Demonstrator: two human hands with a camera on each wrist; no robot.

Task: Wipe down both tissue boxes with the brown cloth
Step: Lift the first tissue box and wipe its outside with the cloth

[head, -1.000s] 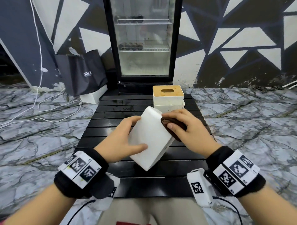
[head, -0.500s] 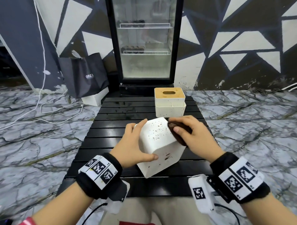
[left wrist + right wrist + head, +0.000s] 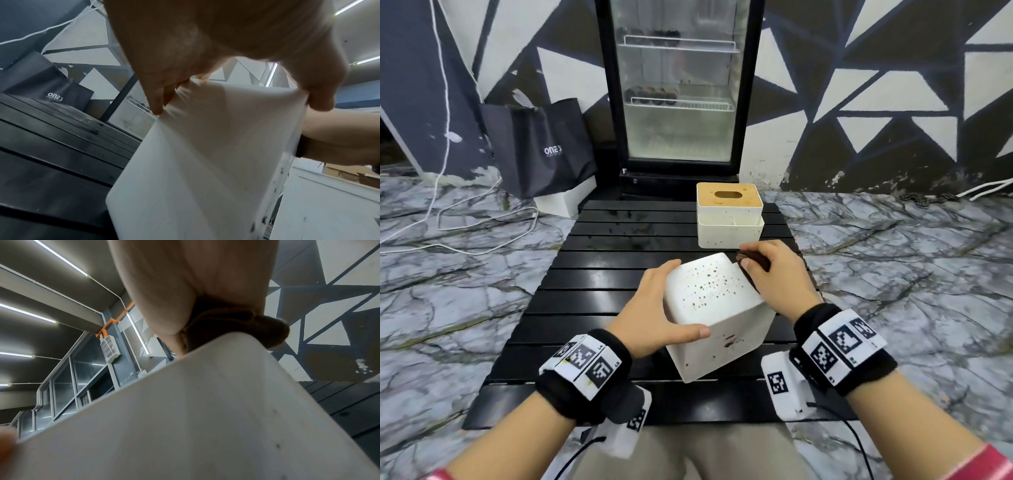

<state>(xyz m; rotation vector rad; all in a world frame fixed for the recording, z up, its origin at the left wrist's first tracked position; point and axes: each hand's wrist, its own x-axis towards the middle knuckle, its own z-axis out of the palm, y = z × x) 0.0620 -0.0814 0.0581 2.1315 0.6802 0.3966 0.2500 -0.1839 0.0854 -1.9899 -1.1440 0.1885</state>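
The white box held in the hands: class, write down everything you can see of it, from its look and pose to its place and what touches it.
The white box is a smooth, rounded-cornered block that looks like plastic. It is tilted above the black slatted table, one face upward. Brown specks dot that face, and darker smears mark the side nearest the camera. The left hand grips its left side, thumb across the near edge. The right hand presses a brown cloth against its far right corner.

The held tissue box [image 3: 717,317] has rolled its speckled face upward since a second ago; the right hand [image 3: 774,274] with brown cloth [image 3: 753,262] has slid toward its 1 o'clock corner.
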